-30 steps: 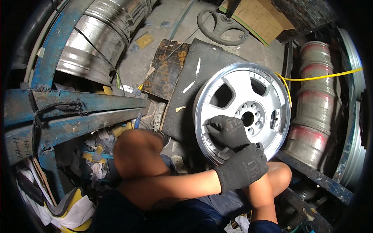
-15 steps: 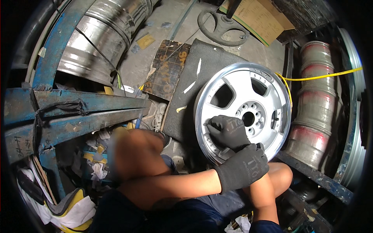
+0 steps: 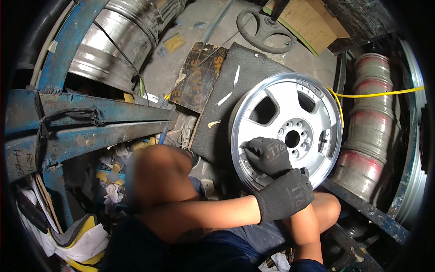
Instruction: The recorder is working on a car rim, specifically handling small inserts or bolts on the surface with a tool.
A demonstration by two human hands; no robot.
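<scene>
Silver wheel (image 3: 317, 152) right of frame centre. Hands together: left hand (image 3: 286, 196) clasped over right wrist (image 3: 282, 172); right hand (image 3: 268, 155) curled against wheel face, can't tell if it's gripping anything. Stacked barrels (image 3: 368, 122) far right.

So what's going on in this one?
A person in dark gloves is handling a silver wheel, which sits tilted in front of their knees, overlapping a dark mat in the view. The right hand is on the wheel's face, toward its lower left; the left hand lies across the right wrist. Whether the right fingers hold anything is hidden. Metal cylinders marked red stand stacked to the right.
</scene>
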